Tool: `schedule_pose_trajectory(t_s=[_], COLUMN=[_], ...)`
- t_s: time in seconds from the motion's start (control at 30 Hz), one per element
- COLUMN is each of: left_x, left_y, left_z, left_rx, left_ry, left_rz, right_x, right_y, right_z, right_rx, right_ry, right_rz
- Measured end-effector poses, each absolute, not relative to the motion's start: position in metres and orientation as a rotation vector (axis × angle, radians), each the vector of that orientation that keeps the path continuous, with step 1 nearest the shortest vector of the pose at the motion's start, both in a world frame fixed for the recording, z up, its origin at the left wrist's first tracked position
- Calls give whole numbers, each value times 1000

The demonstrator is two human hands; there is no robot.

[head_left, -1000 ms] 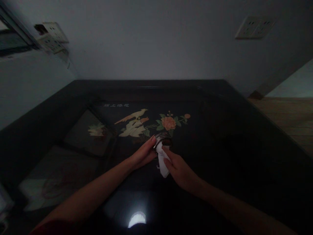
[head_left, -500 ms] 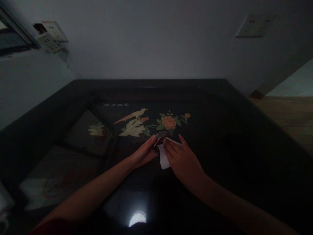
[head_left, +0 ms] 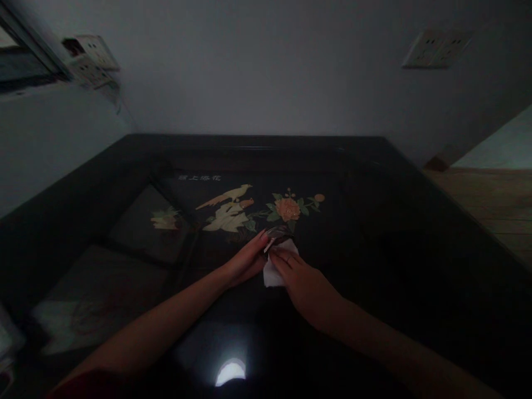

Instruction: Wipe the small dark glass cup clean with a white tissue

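Close to the middle of the dark glossy table, my left hand point(head_left: 248, 260) is closed around the left side of a small dark, shiny, rounded object point(head_left: 279, 233). A pale narrow strip shows along its near left edge; the dim light hides its exact kind. My right hand point(head_left: 305, 285) presses a white tissue point(head_left: 273, 275) against the near side of that object, its fingers bent over the tissue. Part of the tissue hangs down below the fingers. Both hands are just short of the peony picture point(head_left: 287, 209) on the tabletop.
The dark table point(head_left: 257, 141) reaches back to a grey wall. A bird picture point(head_left: 226, 217) decorates its top. A double socket point(head_left: 436, 50) is on the wall at right, with more sockets point(head_left: 96, 52) at left. Wooden floor point(head_left: 490, 194) shows at right.
My right hand has moved slightly left and down with the tissue, and its spread fingers have drawn in. The dark object is a bit more uncovered at its top right. My left hand stays nearly in place.
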State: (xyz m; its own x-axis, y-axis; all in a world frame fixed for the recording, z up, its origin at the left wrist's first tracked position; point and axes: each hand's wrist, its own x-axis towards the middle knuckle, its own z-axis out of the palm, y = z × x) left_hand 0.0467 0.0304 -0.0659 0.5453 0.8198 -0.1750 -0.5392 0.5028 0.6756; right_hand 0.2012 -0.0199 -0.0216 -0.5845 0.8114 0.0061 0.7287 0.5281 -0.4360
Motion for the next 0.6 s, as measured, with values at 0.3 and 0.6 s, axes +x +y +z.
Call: schedule_pose_trajectory(t_s=[0.3,0.6], left_x=[47,47], left_y=[30,33], left_z=[-69,-70], left_rx=[645,571], left_ry=[510,495], left_rz=[882,834], right_x=[205,209], right_y=[-18,-15], right_z=[-18,-20], right_rx=[-1176,-1255], right_ry=[-2088,-2734], right_rz=[1079,328])
